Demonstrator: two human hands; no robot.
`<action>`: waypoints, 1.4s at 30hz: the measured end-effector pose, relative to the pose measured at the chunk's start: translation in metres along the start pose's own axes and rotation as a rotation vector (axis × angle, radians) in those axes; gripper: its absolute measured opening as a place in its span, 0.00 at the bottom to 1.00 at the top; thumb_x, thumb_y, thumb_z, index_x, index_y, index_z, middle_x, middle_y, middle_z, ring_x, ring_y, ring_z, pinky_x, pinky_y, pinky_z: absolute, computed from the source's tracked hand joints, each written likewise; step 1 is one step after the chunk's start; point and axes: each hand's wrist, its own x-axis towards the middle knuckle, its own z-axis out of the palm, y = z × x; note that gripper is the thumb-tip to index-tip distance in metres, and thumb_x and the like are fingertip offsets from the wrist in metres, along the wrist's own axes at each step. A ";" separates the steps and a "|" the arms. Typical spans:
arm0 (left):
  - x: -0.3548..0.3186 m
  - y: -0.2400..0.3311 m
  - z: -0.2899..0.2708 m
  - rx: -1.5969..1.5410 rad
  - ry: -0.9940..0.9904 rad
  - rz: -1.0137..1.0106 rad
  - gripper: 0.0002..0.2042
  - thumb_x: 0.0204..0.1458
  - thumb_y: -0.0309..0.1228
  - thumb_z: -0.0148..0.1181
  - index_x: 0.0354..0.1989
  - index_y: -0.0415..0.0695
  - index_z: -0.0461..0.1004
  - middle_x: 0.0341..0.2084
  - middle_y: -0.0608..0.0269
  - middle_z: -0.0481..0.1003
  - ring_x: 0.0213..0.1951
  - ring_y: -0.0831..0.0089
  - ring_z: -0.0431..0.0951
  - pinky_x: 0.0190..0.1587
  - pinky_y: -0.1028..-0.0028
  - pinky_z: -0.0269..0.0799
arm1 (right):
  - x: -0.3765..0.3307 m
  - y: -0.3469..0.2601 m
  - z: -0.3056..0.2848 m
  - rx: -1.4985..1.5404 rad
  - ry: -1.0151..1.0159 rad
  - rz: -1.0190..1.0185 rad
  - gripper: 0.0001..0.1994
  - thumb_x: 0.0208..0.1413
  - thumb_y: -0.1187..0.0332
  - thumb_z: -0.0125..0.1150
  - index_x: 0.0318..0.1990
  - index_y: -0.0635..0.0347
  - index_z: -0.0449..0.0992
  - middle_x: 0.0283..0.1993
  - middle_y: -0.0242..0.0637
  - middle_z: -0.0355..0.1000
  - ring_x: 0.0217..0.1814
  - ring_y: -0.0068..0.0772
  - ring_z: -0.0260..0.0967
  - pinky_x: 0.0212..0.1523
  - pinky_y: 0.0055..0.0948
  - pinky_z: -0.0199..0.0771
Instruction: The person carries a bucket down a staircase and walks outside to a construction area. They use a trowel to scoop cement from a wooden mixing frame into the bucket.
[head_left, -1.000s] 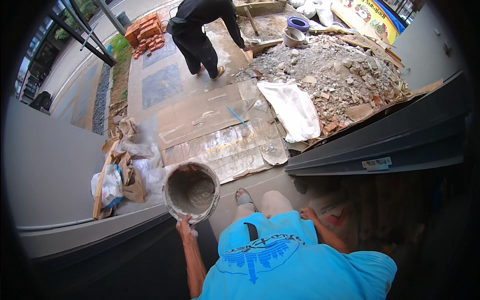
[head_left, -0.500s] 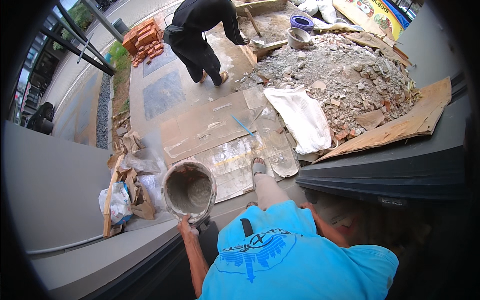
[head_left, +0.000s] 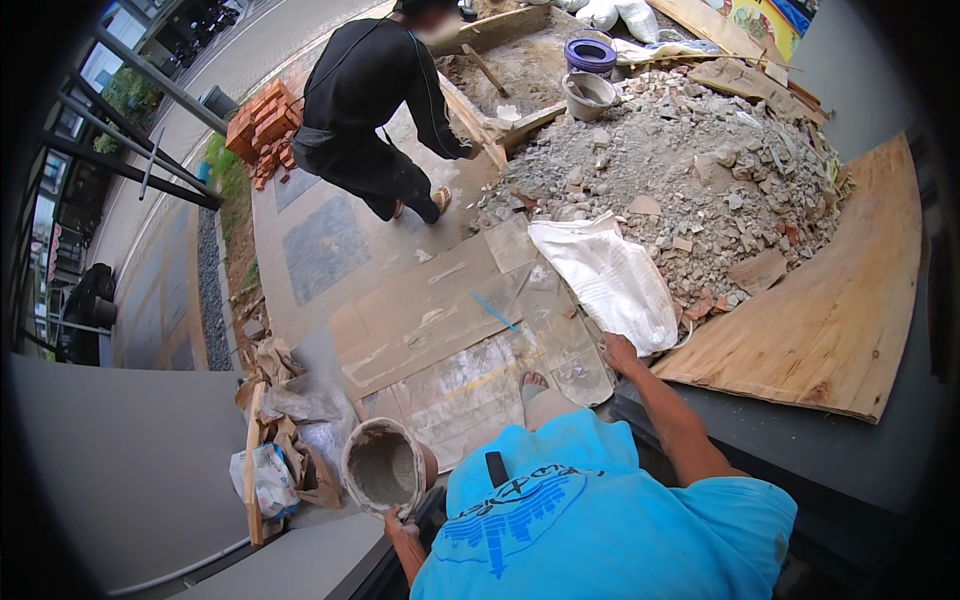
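Note:
My left hand (head_left: 402,526) is closed on the near rim of a round bucket (head_left: 384,466), its inside coated with grey mortar. The bucket tilts so that its mouth faces me. Lower right of centre, my right hand (head_left: 620,354) is held out with its fingers curled. It appears just beside the lower corner of a white woven sack (head_left: 608,280); whether it grips anything is hidden from this angle. Stained cardboard sheets (head_left: 420,318) cover the ground ahead of my foot, and a thin blue strip (head_left: 494,311) lies on them.
A rubble heap (head_left: 700,170) rises at the right, beside a curved plywood sheet (head_left: 820,310). Beyond stand a mortar-stained pail (head_left: 590,96) and a wooden-framed mixing bed (head_left: 500,50). A person in black (head_left: 365,100) bends near it. Bricks (head_left: 265,125) and bagged scraps (head_left: 285,450) lie left.
My right hand has come forward from my side toward the sack. The bucket, still in my left hand, sits lower in view. The person in black has shifted relative to the mixing bed.

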 end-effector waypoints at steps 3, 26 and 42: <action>-0.017 0.011 0.017 0.136 0.032 -0.056 0.10 0.42 0.26 0.57 0.33 0.36 0.67 0.29 0.55 0.71 0.27 0.62 0.73 0.23 0.68 0.71 | 0.075 -0.038 -0.078 -0.013 0.180 0.050 0.11 0.46 0.73 0.46 0.39 0.62 0.66 0.31 0.60 0.71 0.37 0.61 0.71 0.38 0.52 0.71; 0.138 0.066 0.049 -0.006 -0.032 -0.111 0.14 0.48 0.30 0.54 0.36 0.31 0.64 0.34 0.48 0.67 0.36 0.58 0.71 0.40 0.60 0.75 | 0.104 -0.144 -0.008 -0.220 -0.174 0.030 0.13 0.39 0.70 0.50 0.35 0.59 0.74 0.38 0.53 0.72 0.42 0.56 0.70 0.41 0.49 0.70; 0.265 0.243 0.189 0.075 -0.037 -0.078 0.09 0.42 0.22 0.55 0.34 0.38 0.69 0.27 0.58 0.72 0.27 0.63 0.76 0.28 0.62 0.79 | 0.027 -0.201 0.090 0.176 -0.232 0.008 0.18 0.38 0.65 0.55 0.41 0.58 0.77 0.41 0.51 0.73 0.47 0.52 0.69 0.49 0.43 0.68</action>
